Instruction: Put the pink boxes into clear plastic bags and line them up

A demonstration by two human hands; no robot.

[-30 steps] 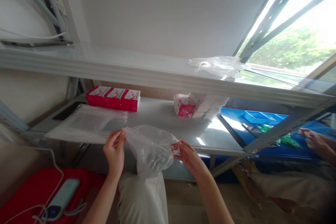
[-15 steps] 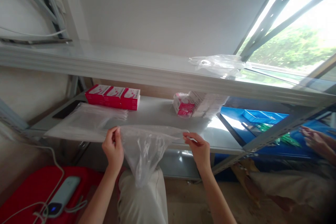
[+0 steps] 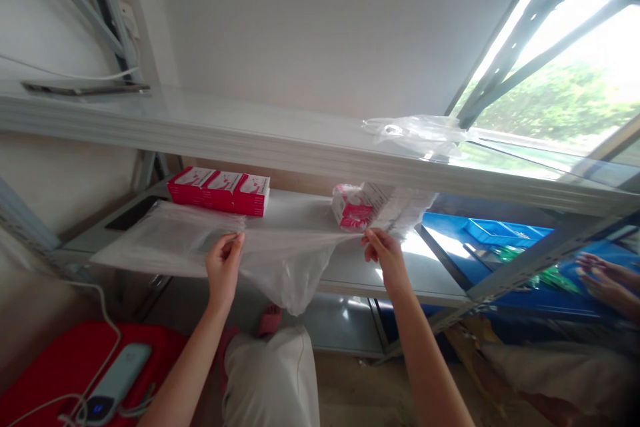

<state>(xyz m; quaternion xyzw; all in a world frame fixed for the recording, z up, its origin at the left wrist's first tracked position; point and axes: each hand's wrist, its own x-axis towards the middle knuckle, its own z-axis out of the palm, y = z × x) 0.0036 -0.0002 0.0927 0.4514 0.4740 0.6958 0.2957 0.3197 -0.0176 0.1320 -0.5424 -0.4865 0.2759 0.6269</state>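
A clear plastic bag is stretched between my two hands at the front of the lower shelf, its body sagging below the pulled edge. My left hand pinches its left corner, close to a stack of flat plastic bags. At the opposite corner, my right hand is closed on the bag with thumb and fingers. Behind that hand are a pink-and-white box in plastic wrap and a printed clear packet. A row of three pink-and-white boxes stands at the back left.
An upper shelf crosses above, with crumpled plastic on it. A red stool at lower left bears a power bank and cables. At right, another person's hands are near a blue tray.
Both my hands have moved up and forward over the shelf with the bag. The bag's hanging part has lifted off my lap and now drapes at the shelf edge.
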